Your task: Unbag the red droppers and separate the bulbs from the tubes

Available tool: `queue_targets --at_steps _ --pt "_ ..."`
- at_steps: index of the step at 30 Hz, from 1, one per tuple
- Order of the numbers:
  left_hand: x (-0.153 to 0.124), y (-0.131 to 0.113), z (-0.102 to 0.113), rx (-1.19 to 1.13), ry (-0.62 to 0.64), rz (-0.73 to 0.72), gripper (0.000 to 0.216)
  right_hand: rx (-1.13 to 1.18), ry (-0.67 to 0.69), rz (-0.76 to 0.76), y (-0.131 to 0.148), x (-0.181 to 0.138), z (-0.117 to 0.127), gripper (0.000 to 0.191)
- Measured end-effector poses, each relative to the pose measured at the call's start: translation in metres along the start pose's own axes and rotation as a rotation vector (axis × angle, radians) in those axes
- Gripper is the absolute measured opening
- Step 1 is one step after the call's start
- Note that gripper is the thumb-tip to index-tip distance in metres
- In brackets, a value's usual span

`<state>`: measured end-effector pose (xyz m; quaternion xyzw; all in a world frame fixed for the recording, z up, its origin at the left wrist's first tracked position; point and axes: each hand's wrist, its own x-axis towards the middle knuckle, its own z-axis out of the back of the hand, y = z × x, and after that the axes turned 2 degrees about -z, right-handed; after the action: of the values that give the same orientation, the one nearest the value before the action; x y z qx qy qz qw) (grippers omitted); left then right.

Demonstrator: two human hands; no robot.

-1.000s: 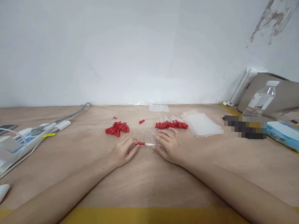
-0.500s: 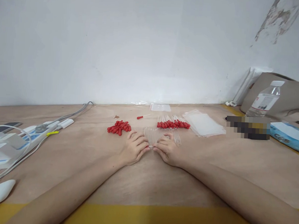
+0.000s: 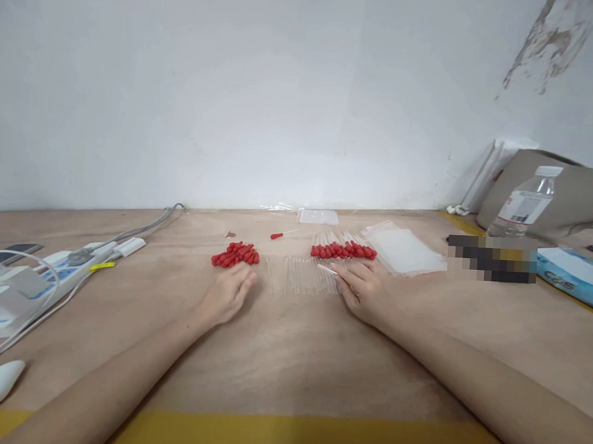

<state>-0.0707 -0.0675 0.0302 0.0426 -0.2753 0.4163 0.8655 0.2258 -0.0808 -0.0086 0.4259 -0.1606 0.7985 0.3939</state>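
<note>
My left hand (image 3: 229, 291) rests at the near edge of a pile of red rubber dropper bulbs (image 3: 235, 253). Its fingers are curled together, and what they hold, if anything, is hidden. Between the thumb and fingers of my right hand (image 3: 362, 288) is a thin glass dropper tube (image 3: 326, 269), its free end pointing left. Whether a bulb sits on its other end is hidden by the hand. Below it lies a row of clear glass tubes (image 3: 303, 277) side by side. Just behind, droppers with red bulbs (image 3: 342, 250) are lined up, tips away from me.
One lone dropper (image 3: 276, 235) lies farther back. Clear plastic bags (image 3: 404, 247) lie right of the row, another bag (image 3: 318, 216) by the wall. A power strip (image 3: 70, 273) with cables is at left; a water bottle (image 3: 523, 204) and blue tissue pack (image 3: 574, 279) at right.
My hands were together over the glass tubes, holding a tube and red bulb. They have parted: the left moved to the bulb pile, the right moved right and farther away with a tube.
</note>
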Motion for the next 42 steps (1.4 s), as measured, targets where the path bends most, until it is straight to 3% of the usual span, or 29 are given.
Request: queue_targets --at_steps 3,8,14,20,23,26,29,32,34,42 --pt "0.009 0.032 0.016 -0.125 -0.104 0.25 0.032 -0.017 0.058 -0.09 0.002 0.004 -0.004 0.031" --pt "0.017 0.075 0.028 -0.015 -0.157 0.54 0.034 -0.022 0.16 -0.12 0.024 0.028 -0.017 0.021" --pt "0.014 0.077 0.017 -0.068 -0.28 0.632 0.021 -0.198 0.243 0.03 0.052 0.063 -0.045 0.014" --pt "0.015 0.079 0.008 0.025 -0.245 0.684 0.024 -0.25 0.385 0.027 0.069 0.073 -0.066 0.016" --pt "0.015 0.082 0.008 0.041 -0.199 0.698 0.025 -0.23 0.391 -0.004 0.071 0.071 -0.067 0.019" --pt "0.015 0.078 0.009 0.084 -0.231 0.672 0.027 -0.197 0.38 -0.038 0.073 0.067 -0.067 0.025" --pt "0.013 0.06 0.005 0.107 -0.318 0.496 0.023 -0.172 0.385 -0.046 0.075 0.065 -0.068 0.034" --pt "0.01 0.032 -0.007 0.0 -0.184 0.234 0.018 -0.151 0.376 -0.046 0.075 0.064 -0.069 0.041" --pt "0.008 0.015 -0.017 -0.057 -0.089 0.133 0.014 -0.139 0.362 -0.064 0.074 0.064 -0.069 0.041" --pt "0.017 -0.012 -0.035 -0.171 -0.004 0.155 0.014 -0.137 0.236 -0.076 0.043 0.046 -0.042 0.031"
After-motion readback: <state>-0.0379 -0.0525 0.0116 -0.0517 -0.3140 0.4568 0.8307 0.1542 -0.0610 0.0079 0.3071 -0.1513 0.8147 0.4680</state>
